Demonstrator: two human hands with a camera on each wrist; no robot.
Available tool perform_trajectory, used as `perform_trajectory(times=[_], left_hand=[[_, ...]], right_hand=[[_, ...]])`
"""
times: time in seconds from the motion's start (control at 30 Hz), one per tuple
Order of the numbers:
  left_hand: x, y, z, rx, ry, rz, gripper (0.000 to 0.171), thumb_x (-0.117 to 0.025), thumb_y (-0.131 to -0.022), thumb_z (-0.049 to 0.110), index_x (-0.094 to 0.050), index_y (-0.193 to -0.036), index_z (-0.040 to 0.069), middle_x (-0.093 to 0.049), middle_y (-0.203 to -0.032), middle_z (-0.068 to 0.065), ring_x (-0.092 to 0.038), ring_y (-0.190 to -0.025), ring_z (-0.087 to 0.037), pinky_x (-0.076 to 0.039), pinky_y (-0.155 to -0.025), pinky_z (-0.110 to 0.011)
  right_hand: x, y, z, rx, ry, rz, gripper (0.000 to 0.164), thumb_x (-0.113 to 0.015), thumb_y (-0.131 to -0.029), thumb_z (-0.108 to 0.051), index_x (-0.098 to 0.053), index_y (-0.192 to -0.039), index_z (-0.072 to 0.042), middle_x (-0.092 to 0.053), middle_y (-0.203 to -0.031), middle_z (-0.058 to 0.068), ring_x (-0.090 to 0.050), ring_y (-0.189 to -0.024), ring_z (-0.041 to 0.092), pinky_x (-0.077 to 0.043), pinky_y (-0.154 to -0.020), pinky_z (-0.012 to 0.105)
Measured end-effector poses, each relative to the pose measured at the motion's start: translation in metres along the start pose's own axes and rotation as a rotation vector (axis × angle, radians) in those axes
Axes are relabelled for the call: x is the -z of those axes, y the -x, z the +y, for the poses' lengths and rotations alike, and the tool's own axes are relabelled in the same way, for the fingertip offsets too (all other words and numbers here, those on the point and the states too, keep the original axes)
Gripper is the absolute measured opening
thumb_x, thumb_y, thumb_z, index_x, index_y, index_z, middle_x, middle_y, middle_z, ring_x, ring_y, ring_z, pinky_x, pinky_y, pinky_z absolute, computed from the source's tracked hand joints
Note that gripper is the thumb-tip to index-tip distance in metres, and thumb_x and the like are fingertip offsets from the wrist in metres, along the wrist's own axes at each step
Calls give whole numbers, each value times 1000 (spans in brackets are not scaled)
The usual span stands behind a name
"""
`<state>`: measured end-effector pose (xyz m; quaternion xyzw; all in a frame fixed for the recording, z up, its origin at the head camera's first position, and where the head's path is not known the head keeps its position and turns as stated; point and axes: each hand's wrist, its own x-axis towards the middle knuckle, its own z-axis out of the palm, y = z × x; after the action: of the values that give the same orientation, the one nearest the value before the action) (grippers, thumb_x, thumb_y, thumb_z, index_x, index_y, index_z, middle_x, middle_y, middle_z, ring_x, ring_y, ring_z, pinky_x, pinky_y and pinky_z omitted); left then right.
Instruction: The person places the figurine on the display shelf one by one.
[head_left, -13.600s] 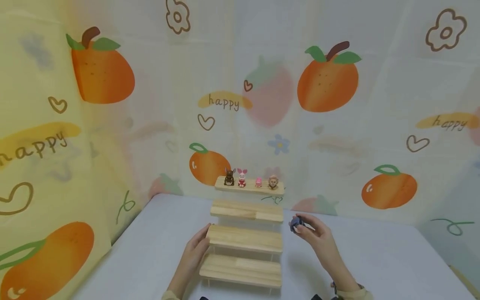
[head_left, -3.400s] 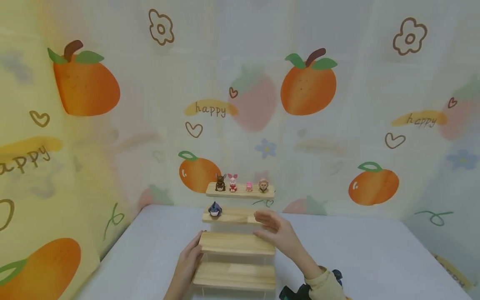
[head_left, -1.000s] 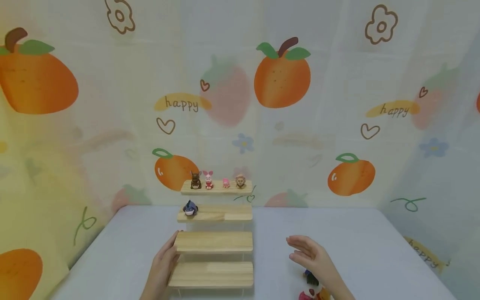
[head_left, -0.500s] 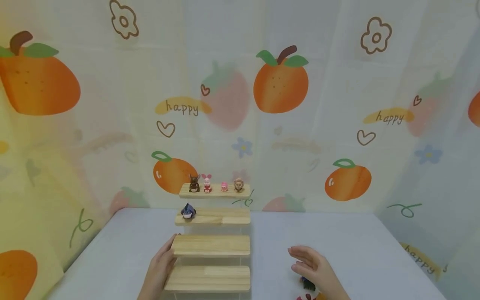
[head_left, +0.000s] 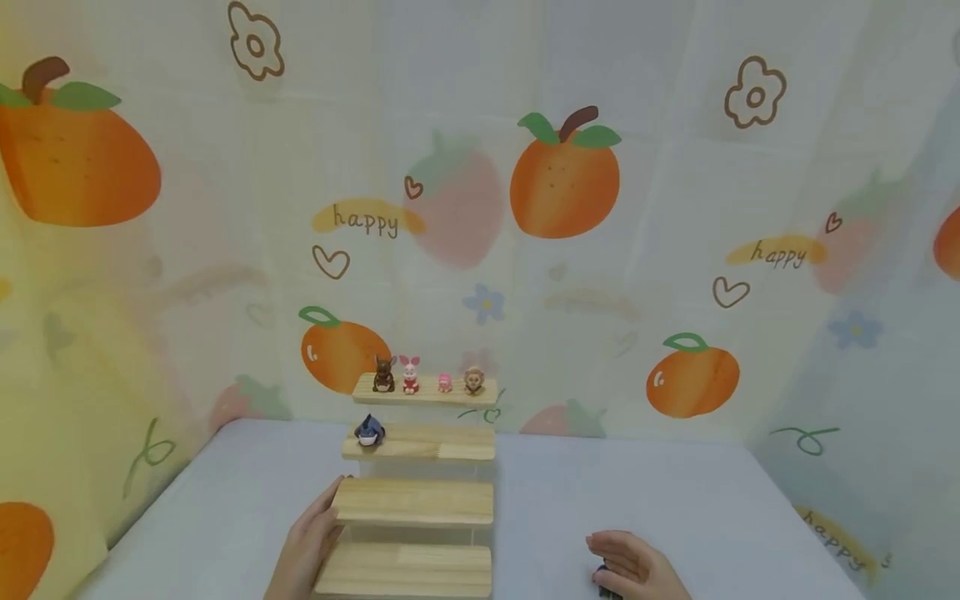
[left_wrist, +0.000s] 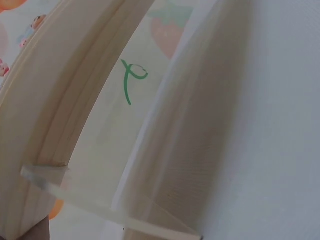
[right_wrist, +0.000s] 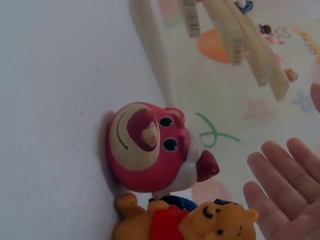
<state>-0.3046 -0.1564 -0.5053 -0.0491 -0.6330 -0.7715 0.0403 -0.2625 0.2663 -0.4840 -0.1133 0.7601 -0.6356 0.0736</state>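
My left hand (head_left: 303,546) grips the left end of a four-tier wooden display shelf (head_left: 416,502) at its third board from the top. In the left wrist view only a bit of a finger (left_wrist: 40,232) shows under the board. On the right, my right hand (head_left: 637,567) is low over the table, fingers apart and nothing held. The right wrist view shows it beside a pink bear figure (right_wrist: 142,170) and a yellow bear figure (right_wrist: 167,225) in a red shirt. A dark blue piece (right_wrist: 182,202) is partly hidden behind them. A blue donkey figure (head_left: 370,432) sits at the left of the second board.
Along the top board stand a brown figure (head_left: 384,377), a pink-eared piglet figure (head_left: 409,377), a small pink figure (head_left: 445,382) and a tan-faced figure (head_left: 474,381). Clear side supports (left_wrist: 100,207) join the boards. A fruit-printed curtain (head_left: 600,292) encloses the white table (head_left: 547,500).
The blue donkey figure, earlier in my right hand, now sits on the second board. My right hand has left the shelf, moved right and lowered to the loose figures. My left hand stays at the shelf.
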Motion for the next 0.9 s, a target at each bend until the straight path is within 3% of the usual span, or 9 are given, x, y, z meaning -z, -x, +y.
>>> perform_trajectory(times=[0.1,0.23,0.4,0.5,0.7,0.9], left_hand=[[3,3,1,-11,-11,19,51,-38,-96,18,-22,-138,-6,-22,-142,-16,-41,-105,10,-35,-89,-15],[2,3,1,-35,10,15,52,-39,-96,18,-21,-137,-8,-19,-142,-18,-41,-105,11,-34,-89,-15],[-3,1,2,-3,-16,14,52,-38,-97,21,-21,-138,-6,-18,-144,-13,-27,-125,-7,-31,-92,-15],[-4,-1,4,17,-60,25,51,-36,-97,22,-22,-139,-3,-19,-145,-10,-17,-130,-21,-28,-96,-21],[-4,0,7,66,-74,43,49,-32,-97,19,-20,-141,0,-18,-145,-9,-16,-131,-23,-21,-102,-35],[-4,2,8,99,-47,58,48,-32,-96,17,-21,-141,1,-19,-145,-7,-16,-131,-19,-21,-103,-32]], right_hand=[[0,0,3,5,9,-18,44,-59,-87,-17,-47,-119,10,-50,-117,27,-47,-109,37,-47,-83,27],[6,0,4,51,63,-59,39,-54,-90,-14,-47,-119,11,-50,-118,28,-51,-107,28,-46,-85,27],[15,4,3,76,49,-122,39,-50,-91,-9,-42,-121,15,-47,-119,30,-53,-104,14,-45,-86,25],[17,4,3,72,23,-146,39,-49,-92,-9,-41,-121,16,-48,-118,30,-54,-104,15,-46,-84,24],[22,4,6,84,12,-186,37,-47,-92,-6,-40,-121,16,-47,-118,31,-53,-104,19,-47,-82,24],[28,5,7,66,0,-211,33,-47,-93,-7,-45,-119,13,-50,-116,28,-55,-102,20,-47,-81,24]])
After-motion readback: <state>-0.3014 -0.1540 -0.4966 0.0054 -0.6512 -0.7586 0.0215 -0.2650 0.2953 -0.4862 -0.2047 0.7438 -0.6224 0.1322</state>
